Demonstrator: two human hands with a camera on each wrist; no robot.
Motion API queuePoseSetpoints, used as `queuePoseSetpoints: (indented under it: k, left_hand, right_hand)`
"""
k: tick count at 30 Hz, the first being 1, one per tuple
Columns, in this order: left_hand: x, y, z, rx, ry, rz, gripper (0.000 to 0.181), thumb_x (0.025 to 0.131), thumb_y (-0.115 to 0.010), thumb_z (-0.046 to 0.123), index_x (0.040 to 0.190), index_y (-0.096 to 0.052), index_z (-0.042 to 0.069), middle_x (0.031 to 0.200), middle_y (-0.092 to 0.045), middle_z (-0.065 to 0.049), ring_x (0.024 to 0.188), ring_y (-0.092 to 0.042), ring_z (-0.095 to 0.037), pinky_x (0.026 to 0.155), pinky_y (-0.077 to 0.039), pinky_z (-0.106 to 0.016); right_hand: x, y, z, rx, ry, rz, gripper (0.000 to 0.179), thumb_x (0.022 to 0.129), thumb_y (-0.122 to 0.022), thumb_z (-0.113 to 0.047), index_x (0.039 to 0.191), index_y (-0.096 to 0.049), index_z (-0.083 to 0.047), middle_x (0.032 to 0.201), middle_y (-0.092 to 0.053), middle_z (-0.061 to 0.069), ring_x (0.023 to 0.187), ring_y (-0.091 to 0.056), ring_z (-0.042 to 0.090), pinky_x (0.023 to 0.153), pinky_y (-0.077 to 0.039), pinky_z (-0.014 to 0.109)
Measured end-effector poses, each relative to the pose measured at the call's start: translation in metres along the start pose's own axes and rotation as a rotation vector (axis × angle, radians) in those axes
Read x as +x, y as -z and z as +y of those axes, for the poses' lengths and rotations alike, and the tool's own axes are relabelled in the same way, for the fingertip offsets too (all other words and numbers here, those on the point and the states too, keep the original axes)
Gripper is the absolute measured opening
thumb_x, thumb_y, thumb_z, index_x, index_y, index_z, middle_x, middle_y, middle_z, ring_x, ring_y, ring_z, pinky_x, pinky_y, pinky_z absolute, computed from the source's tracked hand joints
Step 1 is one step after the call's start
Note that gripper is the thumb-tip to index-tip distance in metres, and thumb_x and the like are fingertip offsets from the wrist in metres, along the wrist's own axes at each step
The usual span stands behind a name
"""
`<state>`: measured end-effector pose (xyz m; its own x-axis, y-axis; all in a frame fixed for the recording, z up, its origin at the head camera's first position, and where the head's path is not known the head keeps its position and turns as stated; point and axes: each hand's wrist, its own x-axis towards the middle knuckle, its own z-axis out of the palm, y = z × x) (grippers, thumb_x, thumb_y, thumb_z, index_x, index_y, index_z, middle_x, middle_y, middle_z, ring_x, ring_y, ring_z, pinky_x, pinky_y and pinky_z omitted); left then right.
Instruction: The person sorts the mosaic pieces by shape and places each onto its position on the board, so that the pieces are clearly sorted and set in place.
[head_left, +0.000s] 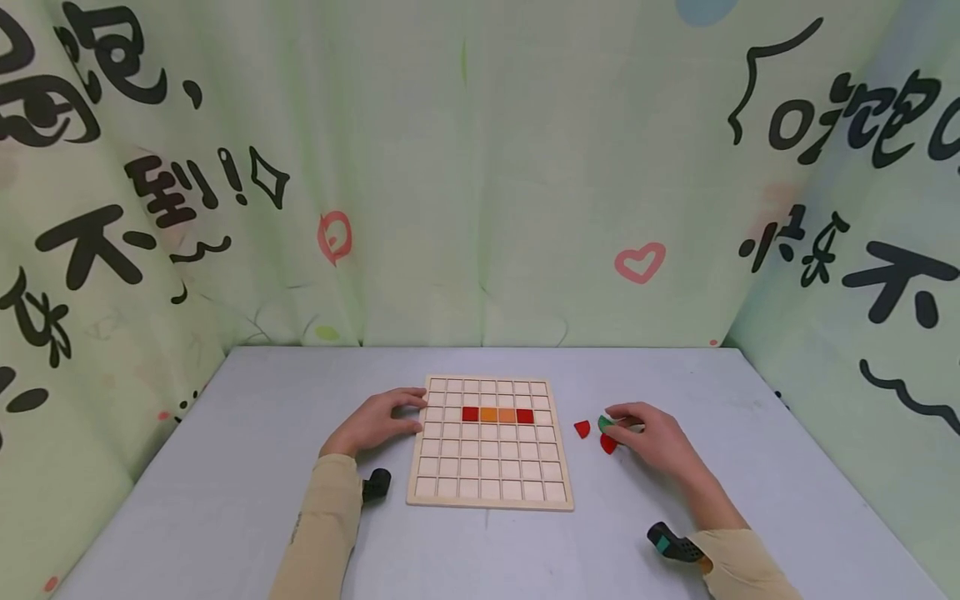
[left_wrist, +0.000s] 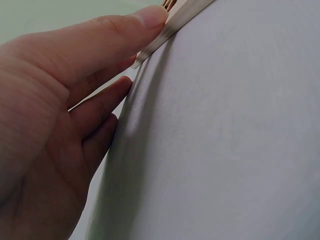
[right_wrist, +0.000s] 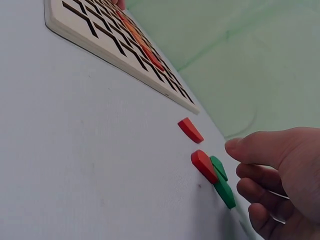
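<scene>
A wooden grid board [head_left: 487, 507] lies flat on the table. Four-sided tiles fill part of one row: a red tile [head_left: 470, 414], two orange tiles [head_left: 498, 415] and another red tile [head_left: 525, 416]. Against the board's left edge rest the thumb and fingertips of my left hand [head_left: 382, 418], with the thumb [left_wrist: 150, 19] at the rim in the left wrist view. My right hand [head_left: 648, 435] hovers with thumb and fingers parted around green pieces [right_wrist: 225, 192], which lie beside a rounded red piece [right_wrist: 204, 166]. Another red piece [right_wrist: 190, 130] lies nearer the board.
The white table [head_left: 300, 375] extends around the board and both forearms. Patterned curtains [head_left: 480, 167] hang behind it and along both sides. A dark wrist device [head_left: 377, 485] sits by the left sleeve, and another device [head_left: 672, 543] by the right one.
</scene>
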<state>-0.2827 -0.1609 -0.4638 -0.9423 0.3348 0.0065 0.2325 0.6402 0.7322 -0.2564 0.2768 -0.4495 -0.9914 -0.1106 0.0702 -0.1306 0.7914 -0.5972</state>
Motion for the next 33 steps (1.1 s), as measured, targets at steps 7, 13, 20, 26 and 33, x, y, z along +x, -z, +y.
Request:
queuePoseSetpoints:
  k: [7,13,20,26,33]
  left_hand:
    - [-0.001,0.000,0.000,-0.006,-0.005,-0.001,0.039,0.087,-0.076,0.019,0.123,-0.067,0.010,0.146,-0.050,-0.002,0.140,-0.037,-0.029,0.115,-0.032,-0.047]
    - [0.000,0.000,-0.001,-0.038,0.002,-0.002,0.039,0.086,-0.076,0.020,0.123,-0.067,0.009,0.146,-0.049,-0.002,0.141,-0.036,-0.028,0.115,-0.031,-0.045]
    - [0.000,0.000,-0.002,-0.057,-0.003,-0.002,0.039,0.086,-0.076,0.020,0.123,-0.067,0.009,0.146,-0.049,-0.003,0.140,-0.036,-0.029,0.115,-0.031,-0.046]
    - [0.000,0.000,-0.002,-0.057,-0.005,-0.003,0.039,0.086,-0.076,0.021,0.123,-0.067,0.010,0.146,-0.049,-0.002,0.140,-0.036,-0.028,0.115,-0.031,-0.045]
    - [0.000,0.001,-0.002,-0.046,-0.008,0.004,0.039,0.086,-0.076,0.021,0.123,-0.067,0.010,0.146,-0.050,-0.002,0.140,-0.036,-0.029,0.115,-0.031,-0.046]
  right_hand:
    - [-0.009,0.007,0.013,-0.042,0.006,-0.018,0.038,0.090,-0.070,-0.019,0.123,-0.064,-0.002,0.113,-0.064,0.015,0.101,-0.058,0.029,0.086,-0.054,0.048]
    - [-0.015,0.011,0.017,-0.036,0.014,-0.026,0.038,0.089,-0.071,-0.017,0.123,-0.064,0.000,0.115,-0.064,0.017,0.102,-0.060,0.031,0.089,-0.053,0.051]
    - [-0.017,0.009,0.018,-0.036,0.051,-0.013,0.036,0.088,-0.071,-0.011,0.122,-0.064,0.001,0.116,-0.064,0.018,0.101,-0.060,0.031,0.088,-0.053,0.050]
    - [-0.016,0.005,0.019,-0.050,0.099,0.004,0.032,0.088,-0.071,-0.008,0.119,-0.067,-0.001,0.110,-0.066,0.015,0.096,-0.060,0.028,0.084,-0.054,0.047]
    - [-0.014,0.004,0.019,-0.065,0.118,0.018,0.027,0.087,-0.071,-0.005,0.114,-0.070,-0.004,0.106,-0.066,0.010,0.092,-0.060,0.024,0.081,-0.054,0.041]
